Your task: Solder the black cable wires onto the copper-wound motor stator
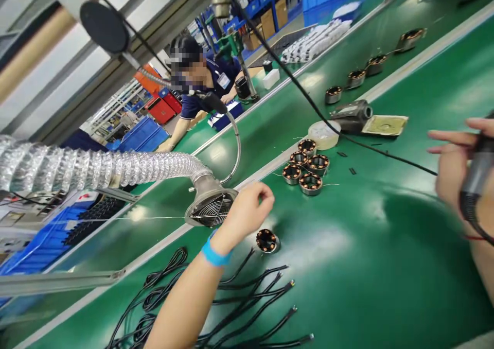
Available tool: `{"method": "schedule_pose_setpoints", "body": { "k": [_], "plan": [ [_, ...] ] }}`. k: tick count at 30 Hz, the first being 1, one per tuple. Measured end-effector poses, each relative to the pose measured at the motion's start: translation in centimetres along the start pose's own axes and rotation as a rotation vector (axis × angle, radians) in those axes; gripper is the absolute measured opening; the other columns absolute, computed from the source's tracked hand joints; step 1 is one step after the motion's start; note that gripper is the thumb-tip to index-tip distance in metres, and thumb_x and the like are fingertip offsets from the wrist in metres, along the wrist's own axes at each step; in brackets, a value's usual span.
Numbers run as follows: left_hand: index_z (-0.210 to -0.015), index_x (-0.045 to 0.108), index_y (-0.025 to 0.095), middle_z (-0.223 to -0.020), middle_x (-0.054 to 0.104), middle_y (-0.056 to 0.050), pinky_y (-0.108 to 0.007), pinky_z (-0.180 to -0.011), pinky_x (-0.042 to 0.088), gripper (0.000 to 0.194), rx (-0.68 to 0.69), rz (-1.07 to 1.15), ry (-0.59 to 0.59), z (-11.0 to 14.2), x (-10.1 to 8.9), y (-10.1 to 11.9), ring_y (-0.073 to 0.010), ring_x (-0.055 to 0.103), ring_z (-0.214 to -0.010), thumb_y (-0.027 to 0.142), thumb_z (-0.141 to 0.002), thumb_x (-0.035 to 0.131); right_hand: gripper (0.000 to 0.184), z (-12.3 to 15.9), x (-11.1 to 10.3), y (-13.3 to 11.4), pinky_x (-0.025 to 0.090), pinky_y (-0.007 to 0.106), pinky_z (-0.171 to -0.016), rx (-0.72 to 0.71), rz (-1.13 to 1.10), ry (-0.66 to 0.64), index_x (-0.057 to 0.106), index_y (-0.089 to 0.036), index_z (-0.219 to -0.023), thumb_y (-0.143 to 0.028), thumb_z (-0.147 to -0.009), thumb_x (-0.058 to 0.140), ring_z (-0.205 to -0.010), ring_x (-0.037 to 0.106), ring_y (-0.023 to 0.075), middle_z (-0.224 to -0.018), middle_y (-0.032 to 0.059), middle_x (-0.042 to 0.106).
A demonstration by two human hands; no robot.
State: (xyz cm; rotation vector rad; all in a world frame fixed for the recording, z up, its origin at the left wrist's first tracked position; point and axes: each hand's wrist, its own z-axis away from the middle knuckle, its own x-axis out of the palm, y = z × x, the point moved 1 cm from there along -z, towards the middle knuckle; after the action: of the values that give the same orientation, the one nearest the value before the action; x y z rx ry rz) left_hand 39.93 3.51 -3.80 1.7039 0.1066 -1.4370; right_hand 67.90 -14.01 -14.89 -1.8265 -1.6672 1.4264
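My left hand (252,205), with a blue band at the wrist, is raised over the bench with its fingers curled closed. A thin, taut solder wire (154,218) runs from the left up to this hand; the fingers hide its end. Just below the hand stands a single copper-wound motor stator (267,241). Several black cables (250,297) with stripped ends lie below and behind the left forearm. At the right edge my right hand (453,171) grips a dark, corded soldering iron (476,176), some fingers stretched out; the iron's tip is not visible.
A group of stators (311,181) stands mid-bench beside a clear round tub (324,134). Behind them are an iron stand (351,115) and a yellow sponge (386,125). A fume duct (210,210) hangs at left. A black cord (285,71) crosses the view. A co-worker (208,76) sits opposite.
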Motion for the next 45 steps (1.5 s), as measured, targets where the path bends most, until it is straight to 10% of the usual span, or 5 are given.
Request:
{"method": "schedule_pose_setpoints", "body": {
  "k": [5, 10, 45],
  "plan": [
    [-0.075, 0.062, 0.018, -0.087, 0.072, -0.004, -0.026, -0.076, 0.047, 0.015, -0.149, -0.215, -0.004, -9.9, 3.6, 3.4, -0.0165, 0.062, -0.081, 0.011, -0.088, 0.057, 0.050, 0.0, 0.9, 1.7, 0.058, 0.038, -0.083, -0.038, -0.044, 0.089, 0.061, -0.022, -0.129, -0.046, -0.087, 0.050, -0.087, 0.076, 0.0218, -0.104, 0.0090, 0.077],
    [-0.072, 0.064, 0.018, -0.086, 0.074, -0.005, -0.027, -0.075, 0.047, 0.018, -0.204, -0.290, -0.054, -13.5, 6.2, 3.9, -0.0178, 0.064, -0.081, 0.009, -0.087, 0.060, 0.045, -0.1, 0.8, 1.6, 0.061, 0.035, -0.080, -0.051, -0.068, 0.066, 0.062, -0.026, -0.128, -0.041, -0.086, 0.052, -0.085, 0.076, 0.0203, -0.102, 0.0035, 0.078],
    [-0.078, 0.055, 0.020, -0.081, 0.066, -0.001, -0.028, -0.068, 0.038, 0.015, -0.187, -0.286, 0.147, -13.0, 10.7, 3.1, -0.0162, 0.057, -0.074, 0.011, -0.089, 0.057, 0.042, 0.3, -0.4, 0.1, 0.059, 0.032, -0.077, 0.092, -0.119, -0.034, 0.063, -0.032, -0.125, -0.042, -0.085, 0.053, -0.086, 0.074, 0.0184, -0.101, -0.0021, 0.077]
  ]
}}
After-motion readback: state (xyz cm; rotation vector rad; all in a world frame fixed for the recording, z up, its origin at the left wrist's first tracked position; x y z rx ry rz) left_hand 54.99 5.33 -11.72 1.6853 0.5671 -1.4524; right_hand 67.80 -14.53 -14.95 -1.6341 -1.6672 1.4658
